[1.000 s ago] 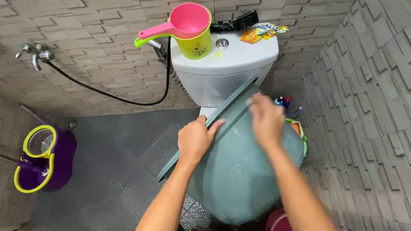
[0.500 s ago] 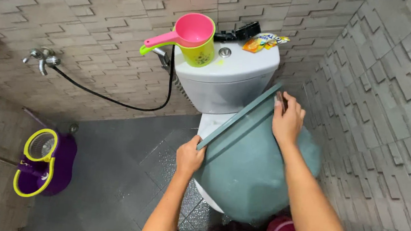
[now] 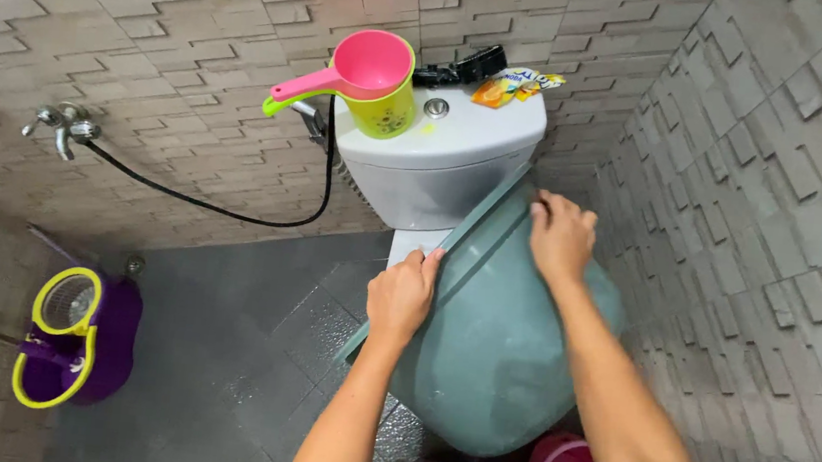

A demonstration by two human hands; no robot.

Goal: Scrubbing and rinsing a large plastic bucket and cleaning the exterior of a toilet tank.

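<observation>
Two hands (image 3: 403,296) (image 3: 559,237) on teal tub (image 3: 501,340)

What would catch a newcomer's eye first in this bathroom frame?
In the middle, the left hand and right hand grip the rim of a big grey-green tub tilted in front of the white toilet. A pink and lime dipper stands on the cistern lid. A purple and yellow mop bucket sits on the floor at left.

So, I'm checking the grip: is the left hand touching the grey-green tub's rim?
Touching. The head view shows the left hand with its fingers curled over the tub at the rim edge, no gap visible.
</observation>
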